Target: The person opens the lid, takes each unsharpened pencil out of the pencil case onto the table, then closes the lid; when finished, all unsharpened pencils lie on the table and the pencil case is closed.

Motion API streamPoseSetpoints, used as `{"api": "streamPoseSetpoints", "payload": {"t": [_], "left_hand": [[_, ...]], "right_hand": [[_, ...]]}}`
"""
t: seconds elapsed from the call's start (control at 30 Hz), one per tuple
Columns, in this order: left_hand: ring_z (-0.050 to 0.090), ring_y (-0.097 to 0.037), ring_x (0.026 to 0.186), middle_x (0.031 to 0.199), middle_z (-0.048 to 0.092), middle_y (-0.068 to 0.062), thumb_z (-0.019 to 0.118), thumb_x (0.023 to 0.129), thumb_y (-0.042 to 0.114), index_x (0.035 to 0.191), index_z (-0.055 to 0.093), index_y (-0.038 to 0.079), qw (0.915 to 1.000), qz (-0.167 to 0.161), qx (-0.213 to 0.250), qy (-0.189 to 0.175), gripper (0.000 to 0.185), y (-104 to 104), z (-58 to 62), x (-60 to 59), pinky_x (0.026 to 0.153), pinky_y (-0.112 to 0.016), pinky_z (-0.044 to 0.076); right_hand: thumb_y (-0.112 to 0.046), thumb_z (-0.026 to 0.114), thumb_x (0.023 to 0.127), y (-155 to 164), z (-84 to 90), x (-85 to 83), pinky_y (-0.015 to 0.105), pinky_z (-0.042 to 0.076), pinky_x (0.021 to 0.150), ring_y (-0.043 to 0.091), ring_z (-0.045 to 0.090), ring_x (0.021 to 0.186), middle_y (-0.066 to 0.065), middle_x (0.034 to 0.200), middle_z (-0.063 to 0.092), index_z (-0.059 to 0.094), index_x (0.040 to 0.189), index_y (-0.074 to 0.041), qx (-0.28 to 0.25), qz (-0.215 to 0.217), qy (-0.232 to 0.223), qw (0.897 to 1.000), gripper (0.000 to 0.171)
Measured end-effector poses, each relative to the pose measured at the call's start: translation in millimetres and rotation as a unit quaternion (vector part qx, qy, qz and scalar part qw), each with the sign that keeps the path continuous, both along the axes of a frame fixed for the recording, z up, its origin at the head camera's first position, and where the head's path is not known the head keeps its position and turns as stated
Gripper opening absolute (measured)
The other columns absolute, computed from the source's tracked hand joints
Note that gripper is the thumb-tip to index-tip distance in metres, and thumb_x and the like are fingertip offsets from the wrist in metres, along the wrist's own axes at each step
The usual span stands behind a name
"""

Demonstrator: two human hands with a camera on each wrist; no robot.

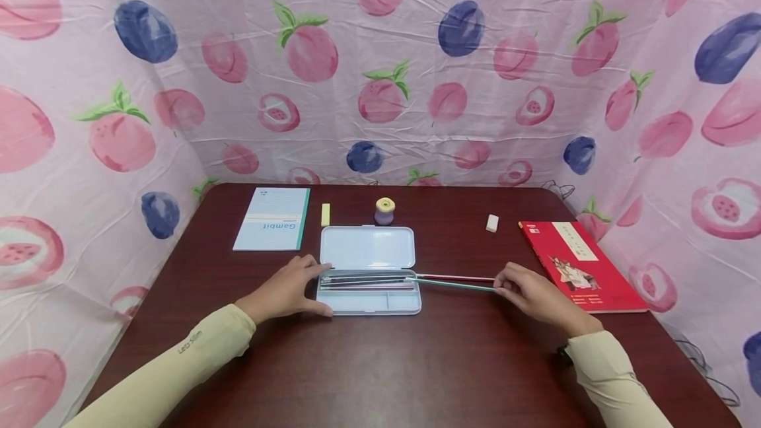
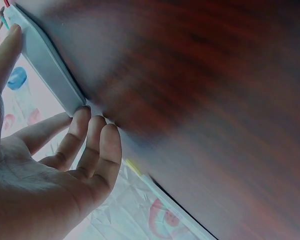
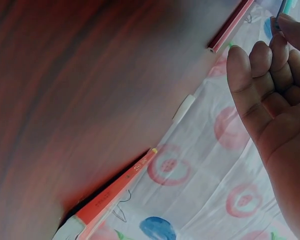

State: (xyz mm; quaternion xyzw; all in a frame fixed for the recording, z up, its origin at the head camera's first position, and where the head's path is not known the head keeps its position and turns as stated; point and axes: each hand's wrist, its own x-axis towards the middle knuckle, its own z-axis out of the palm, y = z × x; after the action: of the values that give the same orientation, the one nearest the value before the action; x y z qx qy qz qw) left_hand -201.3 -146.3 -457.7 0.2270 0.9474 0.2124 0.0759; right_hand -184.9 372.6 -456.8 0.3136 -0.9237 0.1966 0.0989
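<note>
"Cream sleeves (image 1: 172, 368) are lying nearest the head camera. What is each hand doing?"

"Left hand (image 1: 285, 289): spanning the left end of the pencil case (image 1: 351, 304), thumb at the front corner, fingers at the back. It is gripping lightly, probably so the case isn't sliding."

"And the right hand (image 1: 529, 292)?"

"Pinching. Thumb and fingertips are pressing together on the outer end of the green pencil (image 1: 458, 285); the inner end is overlapping the case's right rim. Holding it there is likely keeping the fingers clear of the case wall."

"Pointing which way?"

"Its long axis is running nearly left to right, the held end lying slightly nearer us. Its inner end is pointing into the case, roughly along the pencils (image 1: 362, 281) resting inside. Which end is sharpened: cannot tell."

"Red pencil (image 1: 454, 277)?"

"Lying just behind the green one. The right wrist view is showing its outer end apart from the fingers."

"Lid (image 1: 368, 248)?"

"Leaning back beyond the tray, presumably leaving the compartments reachable."
</note>
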Motion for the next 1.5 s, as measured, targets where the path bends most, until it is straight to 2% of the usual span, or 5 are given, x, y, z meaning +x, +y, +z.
{"api": "streamPoseSetpoints", "payload": {"t": [0.33,0.57,0.97,1.23,1.5], "left_hand": [[0.051,-0.020,0.110,0.122,0.061,-0.004,0.094,0.072,0.061,0.155,0.058,0.016,1.0000,0.001,0.000,-0.001,0.101,0,-1.1,-1.0,0.094,-0.041,0.052],[0.051,-0.019,0.109,0.121,0.060,-0.003,0.094,0.072,0.062,0.155,0.058,0.016,1.0000,-0.001,0.001,0.002,0.101,-1,-2.6,-1.6,0.094,-0.040,0.052],[0.051,-0.019,0.109,0.121,0.060,-0.004,0.094,0.072,0.061,0.155,0.058,0.016,1.0000,-0.002,0.001,0.003,0.101,0,-1.7,-1.0,0.094,-0.040,0.052],[0.051,-0.019,0.110,0.122,0.061,-0.004,0.094,0.072,0.061,0.155,0.057,0.016,1.0000,0.000,-0.001,0.001,0.102,0,-1.3,-0.9,0.094,-0.040,0.053],[0.052,-0.020,0.112,0.124,0.061,-0.005,0.094,0.072,0.061,0.155,0.058,0.016,1.0000,0.001,0.000,0.001,0.101,0,-1.2,-1.2,0.096,-0.042,0.053]], "right_hand": [[0.000,0.087,0.083,10,-0.5,2.4,0.019,0.049,0.068,-0.004,0.051,0.078,-0.012,0.087,0.059,0.068,0.094,-0.017,-0.025,0.006,0.005,1.000,0.028],[-0.003,0.086,0.085,21,-0.4,4.6,0.020,0.052,0.068,-0.005,0.051,0.078,-0.013,0.088,0.060,0.069,0.096,-0.018,-0.025,-0.008,-0.022,0.999,0.026],[-0.001,0.086,0.084,34,-5.2,4.2,0.018,0.052,0.068,-0.005,0.052,0.077,-0.012,0.089,0.062,0.069,0.096,-0.018,-0.035,0.005,-0.035,0.999,0.027],[-0.008,0.088,0.086,26,2.3,-2.1,0.021,0.050,0.066,-0.006,0.050,0.075,-0.012,0.087,0.063,0.070,0.094,-0.018,0.004,-0.015,-0.062,0.998,0.022],[-0.012,0.086,0.089,21,5.8,-7.6,0.021,0.049,0.065,-0.005,0.048,0.071,-0.012,0.087,0.063,0.071,0.096,-0.019,0.053,-0.052,-0.108,0.991,0.018]]}}
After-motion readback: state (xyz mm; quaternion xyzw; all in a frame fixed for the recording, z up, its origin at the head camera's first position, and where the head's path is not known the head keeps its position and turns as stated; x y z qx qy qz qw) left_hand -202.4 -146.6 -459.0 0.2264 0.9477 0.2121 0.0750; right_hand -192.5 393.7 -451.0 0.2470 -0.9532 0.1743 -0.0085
